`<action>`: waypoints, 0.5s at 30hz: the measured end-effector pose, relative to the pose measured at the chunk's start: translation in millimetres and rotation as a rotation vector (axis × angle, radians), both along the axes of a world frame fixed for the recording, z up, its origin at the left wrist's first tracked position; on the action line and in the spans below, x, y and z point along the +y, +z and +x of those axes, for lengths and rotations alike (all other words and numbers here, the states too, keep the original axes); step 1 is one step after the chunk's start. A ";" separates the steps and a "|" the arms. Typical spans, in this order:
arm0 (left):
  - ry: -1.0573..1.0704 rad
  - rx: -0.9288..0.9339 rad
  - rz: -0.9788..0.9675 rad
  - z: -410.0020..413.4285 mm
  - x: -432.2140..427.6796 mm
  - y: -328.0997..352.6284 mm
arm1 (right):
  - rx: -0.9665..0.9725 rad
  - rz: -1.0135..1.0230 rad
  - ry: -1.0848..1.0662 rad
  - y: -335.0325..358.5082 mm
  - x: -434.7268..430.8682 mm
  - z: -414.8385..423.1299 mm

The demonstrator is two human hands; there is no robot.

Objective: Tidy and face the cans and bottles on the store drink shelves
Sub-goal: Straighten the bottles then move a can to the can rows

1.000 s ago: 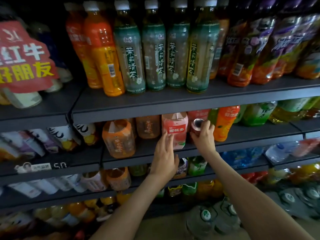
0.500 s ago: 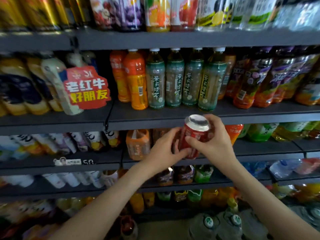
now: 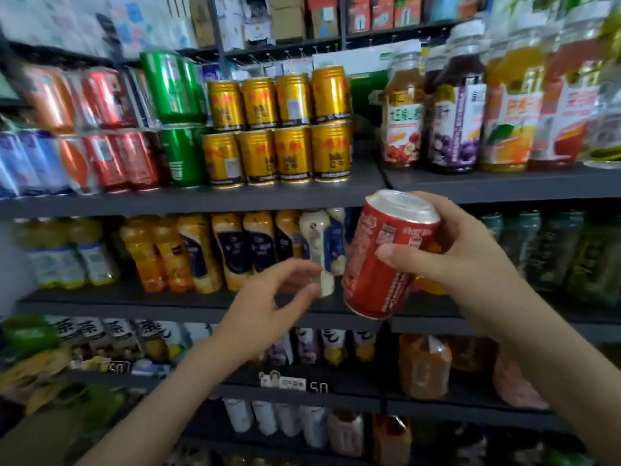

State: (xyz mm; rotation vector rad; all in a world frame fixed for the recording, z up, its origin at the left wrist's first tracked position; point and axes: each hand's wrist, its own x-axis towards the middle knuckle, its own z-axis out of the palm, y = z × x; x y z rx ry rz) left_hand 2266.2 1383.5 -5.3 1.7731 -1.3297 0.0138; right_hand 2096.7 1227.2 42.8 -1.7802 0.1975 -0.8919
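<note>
- Holding the red can [image 3: 386, 260] tilted in the air, off any shelf, the right hand [image 3: 470, 270] has its grip clamped round it.
- Left hand [image 3: 265, 304]: grip loose, empty, just beside the can.
- Gold cans [image 3: 293, 153] above stand stacked in rows; this can is judged not yet shelved.

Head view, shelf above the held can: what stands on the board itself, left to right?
blue cans → orange can → red cans → green can → gold cans → red-fruit juice bottle → grape juice bottle → orange juice bottle → red-labelled bottle
</note>
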 end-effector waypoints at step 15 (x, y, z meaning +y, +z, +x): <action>0.189 -0.122 -0.211 144.4 54.2 54.2 | -0.003 -0.107 0.173 103.3 54.1 171.2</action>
